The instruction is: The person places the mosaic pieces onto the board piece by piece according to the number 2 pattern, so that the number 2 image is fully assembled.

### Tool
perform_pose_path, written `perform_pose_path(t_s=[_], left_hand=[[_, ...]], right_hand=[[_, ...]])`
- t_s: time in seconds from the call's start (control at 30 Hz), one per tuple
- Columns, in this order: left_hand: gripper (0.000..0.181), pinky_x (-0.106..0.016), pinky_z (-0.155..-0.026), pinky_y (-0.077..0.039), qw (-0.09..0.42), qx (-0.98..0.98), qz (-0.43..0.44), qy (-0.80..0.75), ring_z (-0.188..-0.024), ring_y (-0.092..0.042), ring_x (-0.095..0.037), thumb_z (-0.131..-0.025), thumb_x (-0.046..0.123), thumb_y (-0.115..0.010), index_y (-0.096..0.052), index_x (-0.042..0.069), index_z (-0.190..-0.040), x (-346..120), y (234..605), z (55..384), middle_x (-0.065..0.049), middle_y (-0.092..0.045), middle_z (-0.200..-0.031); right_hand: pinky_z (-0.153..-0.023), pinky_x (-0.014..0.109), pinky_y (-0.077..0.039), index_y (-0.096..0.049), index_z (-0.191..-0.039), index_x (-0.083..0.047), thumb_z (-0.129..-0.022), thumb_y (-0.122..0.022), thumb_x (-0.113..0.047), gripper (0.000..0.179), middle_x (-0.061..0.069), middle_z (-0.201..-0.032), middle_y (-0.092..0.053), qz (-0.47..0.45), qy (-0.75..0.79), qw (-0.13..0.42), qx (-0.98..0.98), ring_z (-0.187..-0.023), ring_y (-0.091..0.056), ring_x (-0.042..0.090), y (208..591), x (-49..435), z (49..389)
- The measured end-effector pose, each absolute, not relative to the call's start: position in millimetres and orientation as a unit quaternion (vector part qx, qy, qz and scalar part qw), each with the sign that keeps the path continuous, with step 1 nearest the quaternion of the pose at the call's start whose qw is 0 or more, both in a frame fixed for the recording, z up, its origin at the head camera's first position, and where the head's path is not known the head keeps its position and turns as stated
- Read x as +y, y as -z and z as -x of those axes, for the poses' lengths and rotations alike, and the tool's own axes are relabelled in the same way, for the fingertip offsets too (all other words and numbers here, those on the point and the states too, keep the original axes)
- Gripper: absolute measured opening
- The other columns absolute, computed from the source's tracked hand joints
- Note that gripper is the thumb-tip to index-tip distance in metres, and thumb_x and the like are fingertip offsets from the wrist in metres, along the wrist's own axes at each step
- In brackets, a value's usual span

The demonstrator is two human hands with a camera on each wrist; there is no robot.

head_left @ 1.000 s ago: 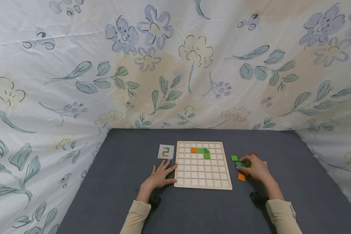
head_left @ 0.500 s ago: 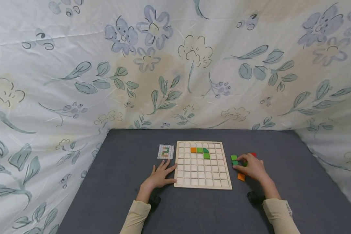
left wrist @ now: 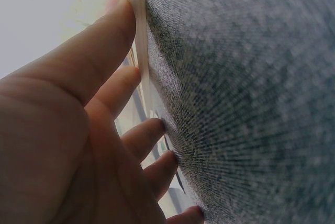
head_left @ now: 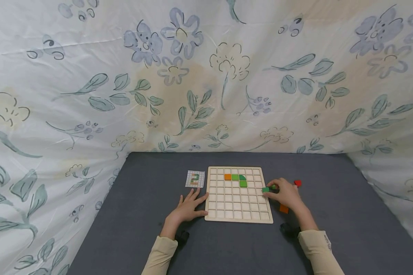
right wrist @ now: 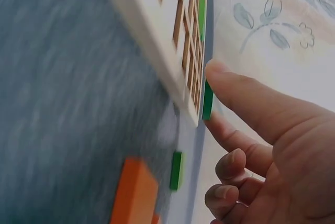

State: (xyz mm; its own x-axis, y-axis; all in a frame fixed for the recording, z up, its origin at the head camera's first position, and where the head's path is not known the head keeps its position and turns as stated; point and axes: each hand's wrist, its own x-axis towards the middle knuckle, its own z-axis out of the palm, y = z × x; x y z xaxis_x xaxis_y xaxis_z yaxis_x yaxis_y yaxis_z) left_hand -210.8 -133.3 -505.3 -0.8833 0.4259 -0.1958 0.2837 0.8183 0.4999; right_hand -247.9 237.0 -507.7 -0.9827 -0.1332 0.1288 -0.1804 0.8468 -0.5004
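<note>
A pale wooden grid board (head_left: 237, 210) lies on the dark table. In its upper rows sit an orange tile (head_left: 228, 177), two light green tiles (head_left: 243, 183) and a dark green tile with a rounded corner (head_left: 242, 177). My left hand (head_left: 186, 206) spreads its fingers, with thumb and a fingertip against the board's left edge. Between thumb and index finger my right hand (head_left: 285, 194) pinches a small dark green tile (right wrist: 208, 100), over the board's right edge in the head view. The other right fingers curl in beneath it.
Left of the board lies a pattern card (head_left: 194, 178) printed with a coloured grid. Around the right hand are a red piece (head_left: 297, 183), orange tiles (head_left: 283, 209) and a light green tile (right wrist: 177, 170), some partly hidden. Floral cloth (head_left: 192, 76) hangs behind the table.
My right hand has moved left from the loose pieces to the board's right edge, bringing a dark green tile picked from among them. The left hand has stayed put.
</note>
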Motion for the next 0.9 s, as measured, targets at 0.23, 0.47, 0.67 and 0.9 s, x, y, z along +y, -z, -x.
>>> perform_pose_path(t_s=[0.23, 0.47, 0.67, 0.9], left_hand=[[0.068, -0.067, -0.106, -0.002, 0.154, 0.941, -0.189, -0.236, -0.142, -0.006, -0.038, -0.088, 0.043, -0.058, -0.031, 0.021, -0.147, -134, 504, 210, -0.015, -0.015, -0.154], [0.068, -0.067, -0.107, -0.001, 0.155, 0.940, -0.189, -0.237, -0.142, -0.005, -0.038, -0.088, 0.043, -0.058, -0.031, 0.021, -0.147, -134, 504, 211, -0.015, -0.014, -0.154], [0.069, -0.067, -0.106, -0.001, 0.153, 0.941, -0.188, -0.237, -0.142, -0.005, -0.037, -0.088, 0.044, -0.058, -0.031, 0.022, -0.147, -134, 505, 212, -0.014, -0.014, -0.154], [0.068, -0.068, -0.106, -0.001, 0.151, 0.939, -0.191, -0.242, -0.142, -0.005, -0.038, -0.088, 0.043, -0.058, -0.032, 0.020, -0.147, -133, 503, 211, -0.015, -0.015, -0.154]], right_hand=[[-0.066, 0.041, -0.017, -0.068, -0.098, -0.010, -0.074, -0.077, -0.036, 0.037, 0.005, -0.079, -0.047, -0.098, -0.282, 0.042, -0.953, -0.067, -0.038, 0.017, 505, 220, 250], [-0.066, 0.040, -0.017, -0.068, -0.098, -0.012, -0.074, -0.076, -0.039, 0.037, 0.005, -0.077, -0.046, -0.090, -0.283, 0.030, -0.954, -0.066, -0.038, 0.016, 505, 202, 253], [-0.066, 0.039, -0.021, -0.069, -0.098, -0.012, -0.074, -0.077, -0.038, 0.036, 0.005, -0.080, -0.047, -0.081, -0.292, 0.013, -0.953, -0.069, -0.039, 0.017, 504, 188, 255], [-0.056, 0.029, -0.030, -0.067, -0.099, -0.010, -0.076, -0.076, -0.036, 0.036, 0.006, -0.082, -0.049, -0.087, -0.303, 0.007, -0.949, -0.066, -0.040, 0.017, 507, 178, 255]])
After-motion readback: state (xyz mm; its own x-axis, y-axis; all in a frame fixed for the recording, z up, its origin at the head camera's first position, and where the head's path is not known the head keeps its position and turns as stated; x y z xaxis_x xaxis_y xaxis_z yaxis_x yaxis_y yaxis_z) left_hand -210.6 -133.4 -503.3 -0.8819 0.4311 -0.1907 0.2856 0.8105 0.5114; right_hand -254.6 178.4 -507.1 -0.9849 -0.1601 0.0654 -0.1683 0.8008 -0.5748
